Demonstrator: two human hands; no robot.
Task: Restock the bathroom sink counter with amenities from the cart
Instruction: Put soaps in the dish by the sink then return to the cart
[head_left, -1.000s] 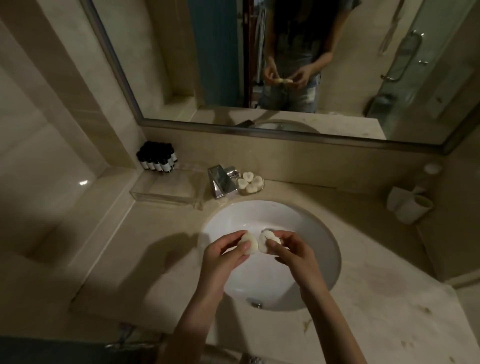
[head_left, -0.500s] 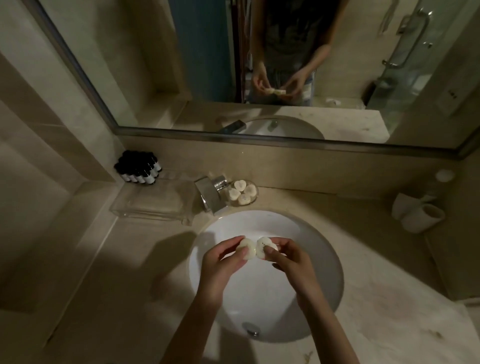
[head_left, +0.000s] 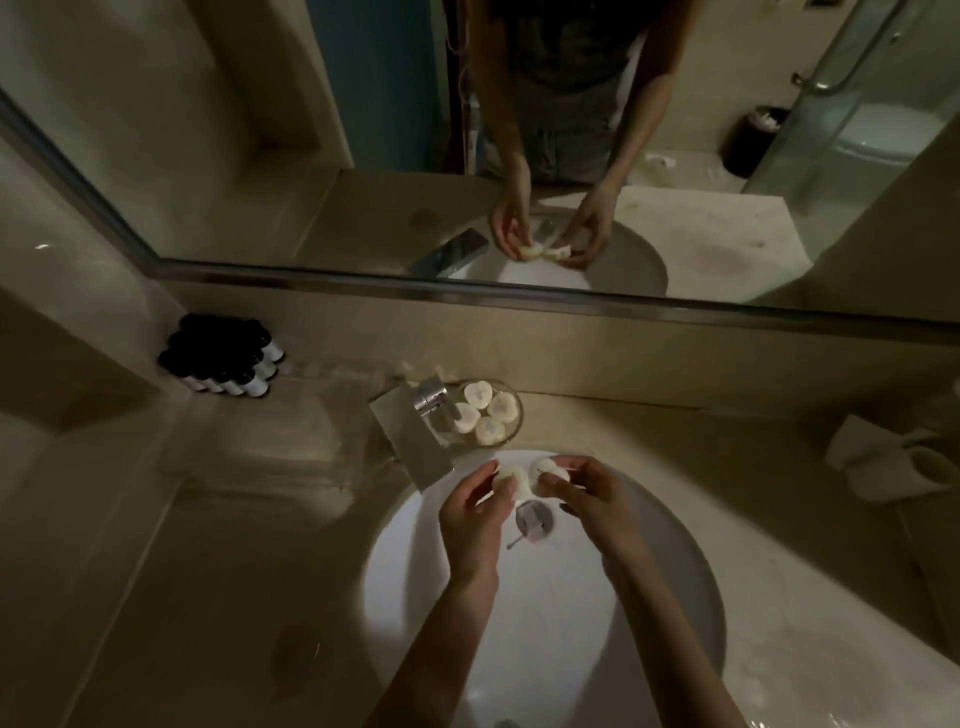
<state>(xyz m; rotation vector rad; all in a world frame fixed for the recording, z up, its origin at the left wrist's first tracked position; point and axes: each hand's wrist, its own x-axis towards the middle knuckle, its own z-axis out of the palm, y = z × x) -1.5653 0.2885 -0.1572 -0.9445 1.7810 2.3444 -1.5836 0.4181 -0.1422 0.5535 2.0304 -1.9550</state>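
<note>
Left hand (head_left: 470, 512) pinches one small white soap (head_left: 506, 480) and right hand (head_left: 587, 501) pinches a second soap (head_left: 545, 470), the two pieces touching, directly above the open sink basin (head_left: 415, 597). We judge the main hazard a slip from these fingertip grips, dropping a soap into the basin toward the drain (head_left: 534, 521). We note the glass dish (head_left: 511, 428) beside the faucet (head_left: 415, 441) already holds four soaps, so additions may crowd it and slide onto the tabletop (head_left: 649, 441).
</note>
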